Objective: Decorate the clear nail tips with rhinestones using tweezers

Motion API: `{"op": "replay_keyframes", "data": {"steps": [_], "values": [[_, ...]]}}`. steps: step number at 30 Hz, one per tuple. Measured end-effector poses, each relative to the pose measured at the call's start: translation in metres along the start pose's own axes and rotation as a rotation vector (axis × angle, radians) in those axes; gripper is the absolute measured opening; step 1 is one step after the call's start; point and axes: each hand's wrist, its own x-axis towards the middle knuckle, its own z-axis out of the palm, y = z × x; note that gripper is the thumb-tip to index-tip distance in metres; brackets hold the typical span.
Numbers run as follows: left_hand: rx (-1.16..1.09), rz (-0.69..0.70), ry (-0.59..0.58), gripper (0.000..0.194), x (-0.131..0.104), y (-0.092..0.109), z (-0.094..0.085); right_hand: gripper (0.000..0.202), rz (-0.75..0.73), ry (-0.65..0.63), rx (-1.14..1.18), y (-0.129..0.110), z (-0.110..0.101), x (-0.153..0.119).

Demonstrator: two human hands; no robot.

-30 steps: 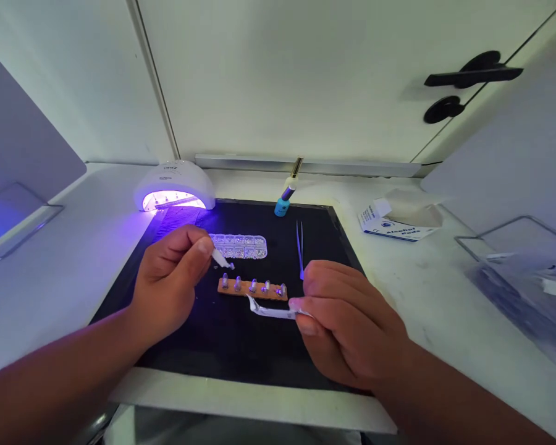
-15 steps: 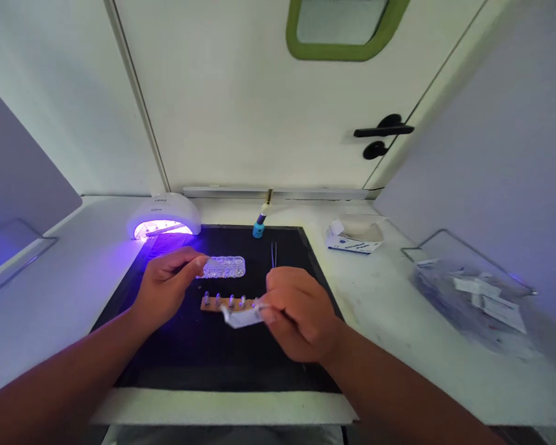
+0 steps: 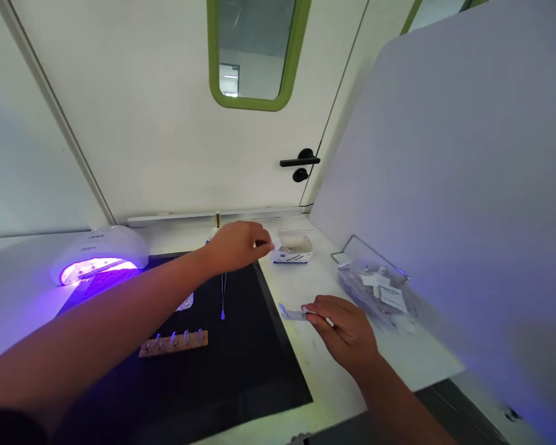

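Right hand's (image 3: pixel 345 330) grip narrow, pinched on one end of a torn white strip (image 3: pixel 294 314); the loose end points left, above bare counter (image 3: pixel 333 380) just right of the black mat (image 3: pixel 254 377). Counter's near edge runs below this hand. Open mat in front of the wooden holder (image 3: pixel 176 346), which carries five upright nail tips. Beyond it, tweezers (image 3: pixel 223 296) lie apart from the clear case (image 3: pixel 186 303), partly hidden by the left forearm. Plastic bag (image 3: pixel 375 293) lies beyond and right of the right hand, a gap between. Left hand (image 3: pixel 241 246) reaches past the mat's right edge, fingertips close at the left rim of the open alcohol-pads box (image 3: pixel 293 256); contact, and anything in that grip, cannot be told. Far left: white nail lamp (image 3: pixel 104 242), lit violet. Door handle (image 3: pixel 301 162) behind, well clear.
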Motion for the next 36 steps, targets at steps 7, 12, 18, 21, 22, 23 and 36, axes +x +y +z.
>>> {"op": "replay_keyframes", "data": {"steps": [7, 12, 18, 21, 22, 23, 36], "values": [[0.056, 0.029, -0.175, 0.032, 0.082, 0.007, 0.059, 0.022, 0.058, 0.016, 0.007, 0.018, 0.012, -0.048], [0.055, 0.177, -0.328, 0.032, 0.101, 0.053, 0.084, 0.018, -0.053, 0.039, 0.082, 0.003, 0.020, -0.046], [0.085, 0.281, -0.430, 0.033, 0.130, 0.078, 0.134, 0.026, -0.064, 0.086, 0.098, 0.003, 0.019, -0.046], [0.095, 0.298, -0.389, 0.033, 0.137, 0.072, 0.143, 0.029, -0.033, 0.082, 0.088, 0.007, 0.018, -0.047], [0.093, 0.300, -0.359, 0.033, 0.136, 0.068, 0.141, 0.029, -0.023, 0.082, 0.085, 0.008, 0.019, -0.046], [0.089, 0.301, -0.324, 0.033, 0.133, 0.062, 0.136, 0.029, -0.015, 0.082, 0.081, 0.009, 0.019, -0.045], [-0.213, 0.177, -0.090, 0.036, -0.109, 0.003, -0.035, 0.010, 0.029, -0.040, 0.190, -0.059, 0.027, 0.032]]}}
